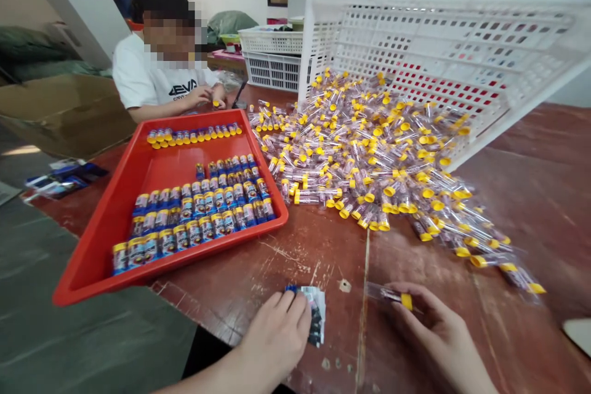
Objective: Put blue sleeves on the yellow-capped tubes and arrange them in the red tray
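Observation:
My left hand (277, 335) rests on a small stack of printed labels (316, 314) at the near edge of the worn brown table (530, 184). My right hand (436, 326) holds a clear tube with a yellow cap (390, 295) flat on the table. A large heap of the same yellow-capped tubes (369, 154) spills from a tipped white plastic basket (443, 43) ahead. To the left, a red tray (115, 209) holds rows of labelled tubes (203, 209) and a line of unlabelled ones at its far end.
Another person in a white shirt (152, 80) sits across the table's far left corner, hands on a tube. White baskets (272, 55) stack behind. A cardboard box (64, 111) and blue packets (64, 175) lie left. The table's edge drops off at left.

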Tool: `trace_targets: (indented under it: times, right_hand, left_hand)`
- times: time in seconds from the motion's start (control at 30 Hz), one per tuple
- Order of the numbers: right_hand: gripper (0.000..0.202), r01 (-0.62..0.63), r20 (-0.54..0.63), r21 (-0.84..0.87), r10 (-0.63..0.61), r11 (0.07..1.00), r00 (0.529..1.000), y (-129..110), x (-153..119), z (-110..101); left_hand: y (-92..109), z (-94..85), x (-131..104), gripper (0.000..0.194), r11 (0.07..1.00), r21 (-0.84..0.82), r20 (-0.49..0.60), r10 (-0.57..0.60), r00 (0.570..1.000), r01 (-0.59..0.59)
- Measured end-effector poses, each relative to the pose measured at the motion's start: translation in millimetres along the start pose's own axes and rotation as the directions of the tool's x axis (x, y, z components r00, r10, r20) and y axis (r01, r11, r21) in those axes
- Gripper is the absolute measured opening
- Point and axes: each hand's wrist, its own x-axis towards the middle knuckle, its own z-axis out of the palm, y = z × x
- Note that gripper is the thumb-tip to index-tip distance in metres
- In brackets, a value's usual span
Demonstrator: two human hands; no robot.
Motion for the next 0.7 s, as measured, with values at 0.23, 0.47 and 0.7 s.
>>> trace_targets:
  times: [0.23,0.47,0.7]
  right_hand:
    - [0.025,0.221,0.129,-0.015,-0.217,0.975,0.968,-34.8,20.4,54.1]
    - [0.023,0.393,0.325,-0.059,-0.354,0.918,0.877,-66.4,22.1,69.6]
    - [0.022,0.329,0.269,-0.129,-0.286,0.936,0.920,-51.6,17.0,44.4]
  left_hand:
    - [-6.5,3.5,-3.6,0.027,0.985,0.008,-0.109,0.170,0.979,-0.170]
    - [-15.3,-0.7,-4.4,0.018,0.976,-0.108,-0.209,0.166,0.964,-0.191]
    - [-6.5,0.7,-8.5,0.005,0.928,-0.372,-0.100,-0.019,0.995,-0.020]
